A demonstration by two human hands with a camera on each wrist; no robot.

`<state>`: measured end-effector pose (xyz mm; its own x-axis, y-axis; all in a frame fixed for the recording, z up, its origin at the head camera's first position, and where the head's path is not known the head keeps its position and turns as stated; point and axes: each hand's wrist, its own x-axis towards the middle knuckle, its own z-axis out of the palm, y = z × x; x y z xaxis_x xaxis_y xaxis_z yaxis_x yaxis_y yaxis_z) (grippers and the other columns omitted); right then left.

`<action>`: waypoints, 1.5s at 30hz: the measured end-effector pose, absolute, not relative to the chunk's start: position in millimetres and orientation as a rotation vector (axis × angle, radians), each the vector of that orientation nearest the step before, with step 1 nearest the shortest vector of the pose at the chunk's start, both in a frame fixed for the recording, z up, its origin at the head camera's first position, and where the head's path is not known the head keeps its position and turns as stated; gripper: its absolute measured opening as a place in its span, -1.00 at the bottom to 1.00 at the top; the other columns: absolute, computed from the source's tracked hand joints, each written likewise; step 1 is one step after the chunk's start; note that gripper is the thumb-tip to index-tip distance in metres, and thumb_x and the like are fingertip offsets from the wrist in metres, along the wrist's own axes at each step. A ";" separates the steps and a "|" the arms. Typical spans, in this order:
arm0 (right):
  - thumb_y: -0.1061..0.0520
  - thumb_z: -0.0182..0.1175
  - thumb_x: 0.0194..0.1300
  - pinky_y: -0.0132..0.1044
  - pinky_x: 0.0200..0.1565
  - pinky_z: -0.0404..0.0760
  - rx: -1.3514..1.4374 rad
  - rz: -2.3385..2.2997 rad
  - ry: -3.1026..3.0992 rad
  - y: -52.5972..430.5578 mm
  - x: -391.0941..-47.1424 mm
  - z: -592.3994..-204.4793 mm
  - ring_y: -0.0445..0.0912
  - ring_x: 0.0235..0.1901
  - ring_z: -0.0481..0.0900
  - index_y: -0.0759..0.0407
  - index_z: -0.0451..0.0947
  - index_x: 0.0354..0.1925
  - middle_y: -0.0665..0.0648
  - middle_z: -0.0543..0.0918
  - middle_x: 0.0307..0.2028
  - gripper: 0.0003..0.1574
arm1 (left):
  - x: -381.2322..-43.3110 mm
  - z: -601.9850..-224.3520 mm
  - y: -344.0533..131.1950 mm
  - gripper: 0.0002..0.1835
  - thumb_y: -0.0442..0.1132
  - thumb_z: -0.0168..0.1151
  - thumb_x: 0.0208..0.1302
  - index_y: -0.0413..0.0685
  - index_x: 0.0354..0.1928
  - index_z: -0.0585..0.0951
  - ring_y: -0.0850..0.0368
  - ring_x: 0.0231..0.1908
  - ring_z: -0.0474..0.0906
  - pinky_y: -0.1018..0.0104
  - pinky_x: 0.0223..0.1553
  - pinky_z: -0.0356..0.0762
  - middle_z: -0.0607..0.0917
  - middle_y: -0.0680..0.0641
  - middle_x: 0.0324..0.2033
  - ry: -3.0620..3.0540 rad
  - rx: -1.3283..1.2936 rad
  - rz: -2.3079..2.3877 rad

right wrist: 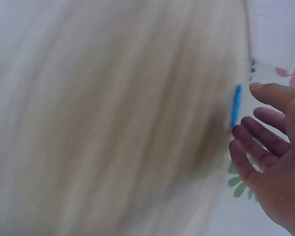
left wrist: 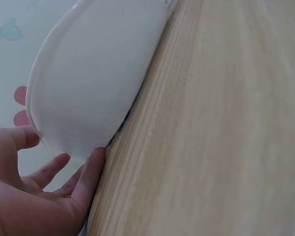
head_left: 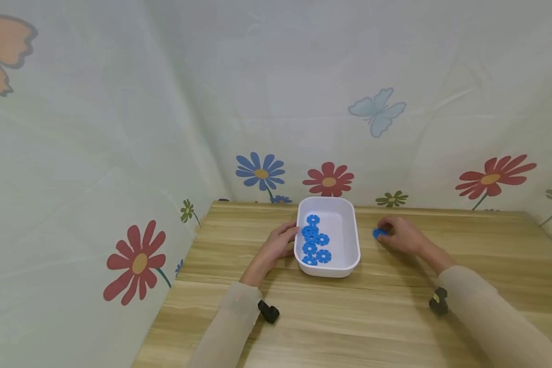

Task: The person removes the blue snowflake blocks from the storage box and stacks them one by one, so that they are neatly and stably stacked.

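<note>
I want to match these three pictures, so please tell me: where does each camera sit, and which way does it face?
Head: worn on the head, facing forward and down at the white tray, blue pieces and table; left hand, right hand and sleeves show.
Left wrist: on that wrist, facing the tray's outer wall; the left hand shows.
Right wrist: on that wrist, facing the table, seen blurred, and one blue piece; the right hand shows.
Shared: head and left wrist both show the left hand at the tray.
</note>
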<state>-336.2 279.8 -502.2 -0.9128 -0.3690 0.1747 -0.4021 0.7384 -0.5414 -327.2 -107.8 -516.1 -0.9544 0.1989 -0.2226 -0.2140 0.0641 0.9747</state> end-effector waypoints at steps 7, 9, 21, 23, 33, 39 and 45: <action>0.18 0.41 0.41 0.20 0.08 0.72 0.645 0.972 -2.811 246.4 -330.1 -468.0 0.27 0.05 0.66 0.46 0.61 0.14 0.39 0.70 0.04 -0.53 | -328.4 -515.8 -107.8 -0.45 0.01 0.11 0.63 0.00 0.54 0.45 -0.11 0.34 0.54 0.00 0.13 0.73 0.57 -0.18 0.37 2.037 -0.001 1.959; 0.14 0.40 0.43 0.18 0.10 0.72 0.631 1.001 -2.809 230.3 -329.3 -457.1 0.24 0.07 0.64 0.43 0.61 0.18 0.36 0.69 0.07 -0.51 | -328.6 -515.3 -108.3 -0.44 0.01 0.11 0.63 0.00 0.54 0.43 -0.12 0.34 0.53 0.00 0.14 0.73 0.56 -0.18 0.38 2.042 0.002 1.954; 0.11 0.47 0.37 0.07 0.14 0.73 0.734 1.114 -2.799 136.6 -337.4 -458.8 0.23 0.08 0.64 0.32 0.66 0.18 0.30 0.66 0.05 -0.50 | -327.2 -514.1 -107.3 -0.45 0.00 0.11 0.63 -0.03 0.53 0.44 -0.12 0.33 0.54 -0.01 0.13 0.73 0.57 -0.19 0.36 2.043 0.014 1.944; 0.11 0.48 0.36 0.05 0.14 0.73 0.718 1.131 -2.814 127.7 -339.0 -463.5 0.22 0.08 0.63 0.33 0.66 0.17 0.32 0.65 0.05 -0.49 | -326.3 -513.1 -106.6 -0.44 0.00 0.10 0.64 -0.02 0.54 0.44 -0.13 0.34 0.53 -0.01 0.15 0.72 0.56 -0.19 0.37 2.041 0.022 1.942; 0.10 0.49 0.36 0.04 0.19 0.69 0.687 1.080 -2.924 104.6 -344.3 -479.6 0.19 0.05 0.61 0.34 0.65 0.21 0.30 0.64 0.03 -0.45 | -325.8 -513.8 -110.7 -0.43 0.00 0.11 0.63 -0.05 0.54 0.43 -0.12 0.34 0.54 0.01 0.15 0.72 0.57 -0.19 0.36 2.042 0.008 1.965; 0.08 0.49 0.36 0.04 0.28 0.63 0.720 0.904 -3.001 99.1 -340.5 -486.0 0.05 0.00 0.62 0.31 0.66 0.21 0.20 0.67 0.01 -0.45 | -325.1 -517.1 -109.9 -0.44 0.02 0.13 0.63 -0.03 0.52 0.46 -0.11 0.34 0.54 0.00 0.16 0.71 0.56 -0.18 0.38 2.042 0.016 1.971; 0.11 0.48 0.37 0.06 0.33 0.57 0.811 0.795 -3.002 98.6 -340.5 -491.6 0.06 0.03 0.61 0.33 0.69 0.17 0.21 0.67 0.01 -0.51 | -323.8 -517.1 -109.9 -0.45 0.01 0.14 0.62 -0.03 0.51 0.47 -0.10 0.34 0.53 0.01 0.17 0.71 0.56 -0.17 0.38 2.030 0.006 1.984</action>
